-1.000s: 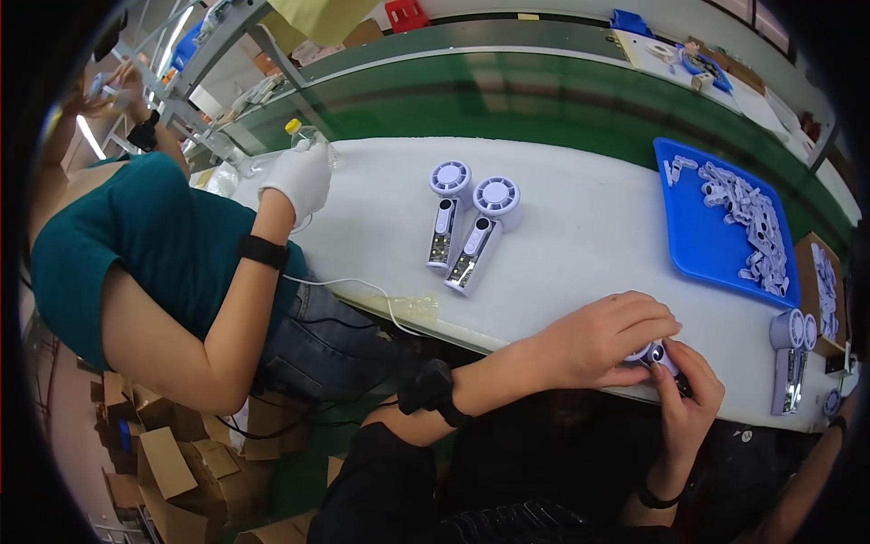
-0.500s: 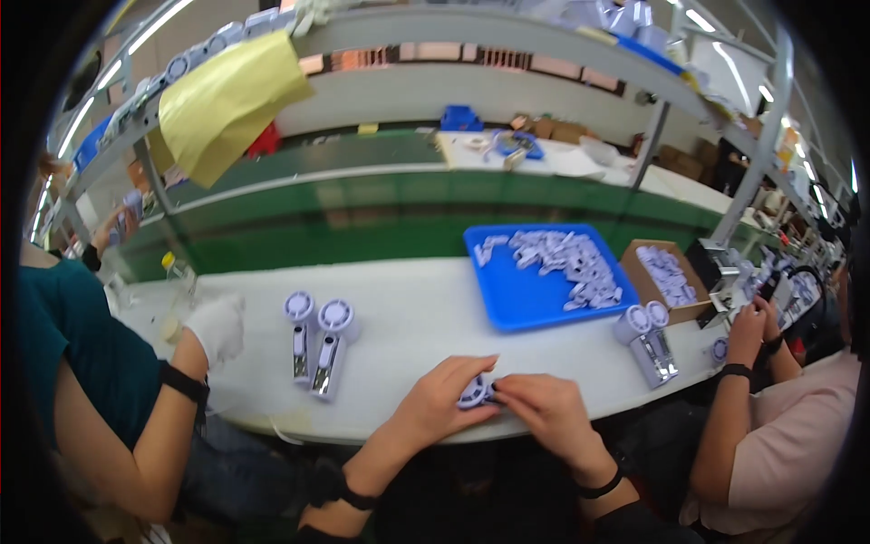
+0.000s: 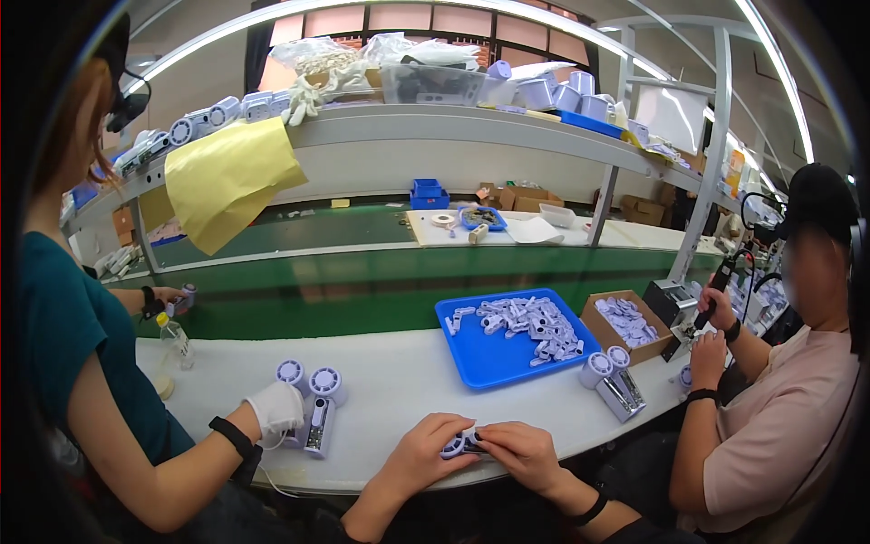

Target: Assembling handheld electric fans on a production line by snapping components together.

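Near the table's front edge, my left hand (image 3: pixel 421 458) curls around a small lilac handheld fan (image 3: pixel 451 446), its round grille end showing between thumb and fingers. My right hand (image 3: pixel 526 455) is closed, its fingertips pinched at the fan's neck; a small dark bit shows there, too covered to name. Most of the fan's body is hidden by my hands. To the left lie two lilac fans with opened handles, the nearer fan (image 3: pixel 321 412) in full view. A co-worker's white-gloved hand (image 3: pixel 275 408) covers part of the other.
A blue tray (image 3: pixel 471 358) of lilac plastic parts sits ahead, with a cardboard box (image 3: pixel 594 319) of similar parts beside it. Two more fans (image 3: pixel 616 385) lie right. At right, a co-worker holds a black electric screwdriver (image 3: pixel 714 295). A clear bottle (image 3: pixel 177 344) stands far left.
My view has tilted up. The left co-worker's gloved hand has moved right onto a fan, and that person's other arm reaches out. The right co-worker now raises the screwdriver. My hands keep their hold.
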Motion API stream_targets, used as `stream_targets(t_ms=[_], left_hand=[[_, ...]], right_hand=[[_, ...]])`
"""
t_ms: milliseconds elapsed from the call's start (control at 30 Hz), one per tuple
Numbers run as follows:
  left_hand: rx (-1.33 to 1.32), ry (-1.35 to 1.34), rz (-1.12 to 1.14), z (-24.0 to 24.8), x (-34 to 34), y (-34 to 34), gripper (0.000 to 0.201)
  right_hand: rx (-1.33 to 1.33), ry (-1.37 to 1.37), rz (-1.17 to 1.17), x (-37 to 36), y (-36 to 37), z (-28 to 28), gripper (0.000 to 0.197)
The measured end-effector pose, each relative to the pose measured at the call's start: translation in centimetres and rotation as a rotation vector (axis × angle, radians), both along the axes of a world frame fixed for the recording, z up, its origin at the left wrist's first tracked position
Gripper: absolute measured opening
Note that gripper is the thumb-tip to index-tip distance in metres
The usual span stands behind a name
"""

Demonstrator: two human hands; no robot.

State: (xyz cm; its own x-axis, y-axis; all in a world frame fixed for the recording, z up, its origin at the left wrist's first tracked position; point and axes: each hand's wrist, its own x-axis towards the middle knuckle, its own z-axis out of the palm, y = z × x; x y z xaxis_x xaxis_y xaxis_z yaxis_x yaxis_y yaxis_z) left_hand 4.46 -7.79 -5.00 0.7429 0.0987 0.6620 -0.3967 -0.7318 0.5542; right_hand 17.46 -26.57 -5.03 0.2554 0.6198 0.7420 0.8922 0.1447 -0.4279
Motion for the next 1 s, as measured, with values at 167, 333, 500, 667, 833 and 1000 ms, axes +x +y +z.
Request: stream_targets(t_ms=[167,333,500,667,833,1000], left_hand=[[-0.016,-0.016,-0.016,0.0,0.2,0.2,0.052],[0.000,-0.030,-0.042,-0.3,0.3,0.2,0.050],[-0.013,-0.028,-0.037,0.0,-0.3,0.0,0.053],[-0.049,-0.037,-0.061,-0.2,0.5,0.7,0.058],[-0.046,-0.033,-0.070,-0.2,0.7,0.3,0.057],[0.003,-0.063,-0.062,-0.1,0.7,0.8,0.052]], right_hand=[[0.063,0.065,-0.095,-0.6,-0.5,-0.5,0.024],[-0.141,0.021,-0.015,0.0,-0.7,1.7,0.028],[-0.208,0.389,-0.020,-1.1,-1.2,1.0,0.030],[0.181,0.976,-0.205,-1.1,-0.4,-0.7,0.027],[-0.072,0.509,-0.172,-0.1,-0.8,3.0,0.025],[-0.289,0.187,-0.074,-0.6,-1.4,2.2,0.026]])
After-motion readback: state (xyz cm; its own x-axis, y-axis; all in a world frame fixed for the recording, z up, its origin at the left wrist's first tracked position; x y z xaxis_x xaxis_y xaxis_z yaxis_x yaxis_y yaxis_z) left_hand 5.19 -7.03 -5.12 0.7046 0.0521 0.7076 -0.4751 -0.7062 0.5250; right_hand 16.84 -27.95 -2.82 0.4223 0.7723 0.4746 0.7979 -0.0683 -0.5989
